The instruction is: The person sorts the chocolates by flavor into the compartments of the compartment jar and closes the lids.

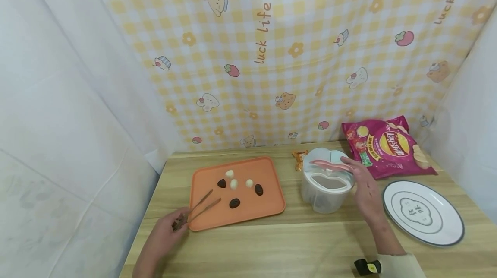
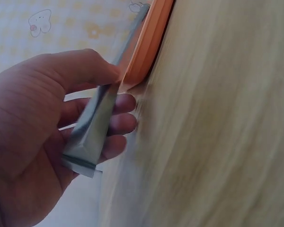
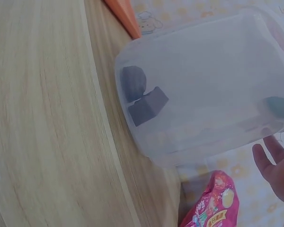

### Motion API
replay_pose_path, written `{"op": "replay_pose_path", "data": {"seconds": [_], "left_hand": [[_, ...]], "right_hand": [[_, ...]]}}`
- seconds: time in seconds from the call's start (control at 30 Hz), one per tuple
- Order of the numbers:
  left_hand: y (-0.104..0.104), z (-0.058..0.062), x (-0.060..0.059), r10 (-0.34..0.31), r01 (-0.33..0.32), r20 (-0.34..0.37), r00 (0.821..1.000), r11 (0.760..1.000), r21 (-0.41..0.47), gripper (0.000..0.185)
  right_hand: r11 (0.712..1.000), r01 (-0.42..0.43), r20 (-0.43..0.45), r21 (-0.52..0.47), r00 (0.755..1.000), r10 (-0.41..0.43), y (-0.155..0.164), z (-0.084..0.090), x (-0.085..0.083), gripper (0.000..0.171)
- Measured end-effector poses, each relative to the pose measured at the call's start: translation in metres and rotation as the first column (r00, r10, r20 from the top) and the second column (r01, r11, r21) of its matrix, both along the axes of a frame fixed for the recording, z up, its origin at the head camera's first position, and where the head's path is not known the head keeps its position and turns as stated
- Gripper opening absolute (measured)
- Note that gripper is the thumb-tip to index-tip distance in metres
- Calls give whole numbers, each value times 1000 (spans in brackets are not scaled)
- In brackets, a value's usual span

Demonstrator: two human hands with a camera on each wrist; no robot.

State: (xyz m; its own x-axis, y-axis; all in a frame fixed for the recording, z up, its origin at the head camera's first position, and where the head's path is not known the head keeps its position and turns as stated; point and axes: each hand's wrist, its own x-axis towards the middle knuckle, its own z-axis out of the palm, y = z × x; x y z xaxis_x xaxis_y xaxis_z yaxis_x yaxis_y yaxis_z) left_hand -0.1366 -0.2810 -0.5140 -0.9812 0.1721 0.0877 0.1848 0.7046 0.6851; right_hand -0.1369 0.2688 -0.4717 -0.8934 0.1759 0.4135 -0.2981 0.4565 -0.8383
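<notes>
At about eight o'clock on the table (image 1: pixel 295 243), the left hand (image 1: pixel 165 235) pinches a pair of metal tongs (image 1: pixel 196 211) between thumb and curled fingers (image 2: pixel 118 123); the wrist view shows the tongs' joined end in the palm and their arms running up alongside the rim of the orange tray (image 1: pixel 272 209). From the head view the tong tips reach over the tray's near left corner, a little apart from each other and holding nothing.

On the tray, toward eleven o'clock of centre, lie three pale round sweets (image 1: pixel 234 184) and three dark ones (image 1: pixel 234 203), scattered and apart.

Right of the tray, at roughly one o'clock, stands a translucent plastic container (image 1: pixel 324 194) with a pale lid and pink handle (image 1: pixel 330 165). The right hand (image 1: pixel 365 191) rests against its right side, fingers straight, with the fingertips at the handle's end. Through the container wall the right wrist view shows two dark pieces (image 3: pixel 141 97) lying inside, touching.

Behind the container a small orange wrapper (image 1: pixel 299 159) sits on the table. Farther right, at two o'clock, lies a pink crisp bag (image 1: pixel 386 148), and at four o'clock a white plate (image 1: pixel 423 213) with a dark rim.
</notes>
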Motion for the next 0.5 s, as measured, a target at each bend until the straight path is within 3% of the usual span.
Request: {"op": "replay_pose_path", "data": {"seconds": [0.1,0.33,0.5], "left_hand": [[0,0,-1,-8,9,31,999,999,-39,37],[2,1,-1,-15,13,-18,1000,994,-109,36],[4,4,0,-16,14,-11,1000,993,-120,36]], "right_hand": [[1000,-10,4,-11,1000,10,0,1,1,46],[1000,-19,17,1,1000,19,2,1,7,48],[999,-39,7,26,999,39,4,1,11,44]]}}
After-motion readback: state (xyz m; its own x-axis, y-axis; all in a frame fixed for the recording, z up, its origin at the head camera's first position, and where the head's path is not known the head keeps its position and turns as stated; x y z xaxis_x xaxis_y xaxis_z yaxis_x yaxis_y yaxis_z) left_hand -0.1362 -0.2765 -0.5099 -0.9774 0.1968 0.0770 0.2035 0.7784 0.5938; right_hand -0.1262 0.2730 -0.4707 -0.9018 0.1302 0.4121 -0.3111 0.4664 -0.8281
